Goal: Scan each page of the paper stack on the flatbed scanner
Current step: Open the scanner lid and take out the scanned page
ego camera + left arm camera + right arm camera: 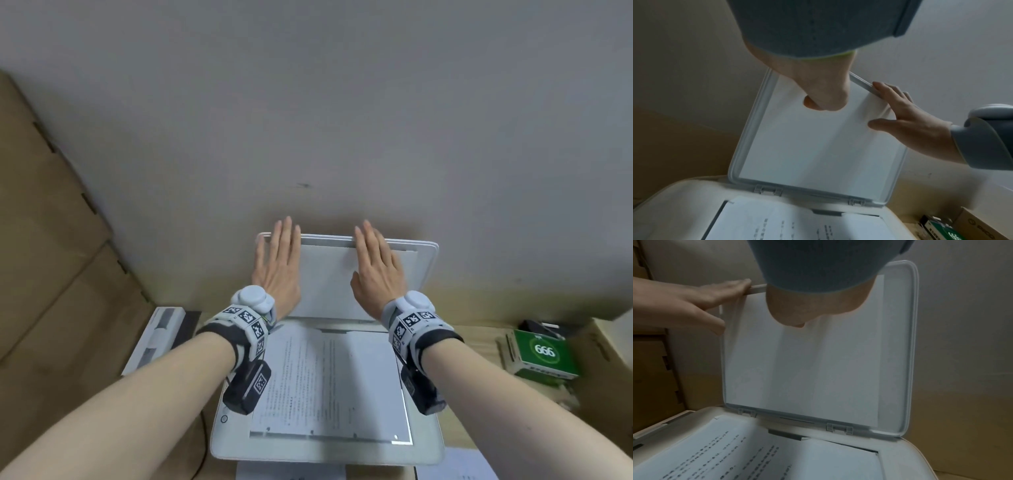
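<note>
Left hand: left hand point(278, 265) lies flat, fingers straight and together, on the inner face of the scanner's raised lid point(329, 274), near its left edge; fingertips reach over the lid's top rim, thumb held out to the side.
Right hand: right hand point(376, 270) is flat too, fingers straight, pressed on the same inner face right of the left one; fingertips sit at the top rim. Neither hand curls round anything.
Scanner lid: stands open, nearly upright, hinged at the scanner's back edge; its white backing faces the person. From the left wrist view the two hinges show at its foot.
Scanner: flatbed scanner point(219, 445) sits on the table point(479, 404), straight below both forearms, with a round button at its front left corner.
Page: printed page point(329, 383) lies face up on the scanner's glass, slightly skewed, its far left corner lapping onto the scanner's frame.
Other sheets: white paper point(455, 469) pokes out at the scanner's front right; more shows under its front edge.
Green box: green box point(544, 356) marked 666 stands right of the scanner, well apart.
Cardboard: brown cardboard point(51, 257) leans to the scanner's left.
White box: long white box point(154, 339) lies just left of the scanner.
</note>
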The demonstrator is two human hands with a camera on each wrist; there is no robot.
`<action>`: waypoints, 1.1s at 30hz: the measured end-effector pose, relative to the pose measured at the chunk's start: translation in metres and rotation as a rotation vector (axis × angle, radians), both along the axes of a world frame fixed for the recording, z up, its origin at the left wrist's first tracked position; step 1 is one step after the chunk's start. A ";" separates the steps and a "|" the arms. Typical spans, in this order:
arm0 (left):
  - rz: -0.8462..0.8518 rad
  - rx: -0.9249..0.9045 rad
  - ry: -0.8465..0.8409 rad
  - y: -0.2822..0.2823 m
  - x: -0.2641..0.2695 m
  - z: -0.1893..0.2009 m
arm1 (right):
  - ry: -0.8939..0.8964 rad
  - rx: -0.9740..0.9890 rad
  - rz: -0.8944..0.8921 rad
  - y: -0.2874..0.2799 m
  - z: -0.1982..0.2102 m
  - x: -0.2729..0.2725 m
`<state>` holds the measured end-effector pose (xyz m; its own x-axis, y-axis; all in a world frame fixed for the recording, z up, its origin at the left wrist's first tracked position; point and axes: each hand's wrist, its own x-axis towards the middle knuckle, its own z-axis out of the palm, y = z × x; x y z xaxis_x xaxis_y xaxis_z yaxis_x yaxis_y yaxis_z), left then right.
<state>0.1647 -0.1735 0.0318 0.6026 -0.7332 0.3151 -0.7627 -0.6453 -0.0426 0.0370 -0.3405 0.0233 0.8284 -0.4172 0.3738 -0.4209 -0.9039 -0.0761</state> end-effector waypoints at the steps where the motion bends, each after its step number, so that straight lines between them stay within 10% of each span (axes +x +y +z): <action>1: -0.013 0.008 -0.001 0.000 0.001 -0.002 | 0.002 -0.007 -0.005 -0.002 -0.001 0.002; 11: -0.036 0.107 0.154 0.009 -0.012 -0.024 | 0.128 0.012 0.026 0.006 -0.041 -0.020; 21: -0.170 0.316 0.531 0.093 -0.065 -0.080 | 0.695 0.389 0.153 0.089 -0.127 -0.092; 33: -0.354 0.484 0.584 0.158 -0.132 -0.152 | 0.487 0.259 -0.183 0.155 -0.142 -0.137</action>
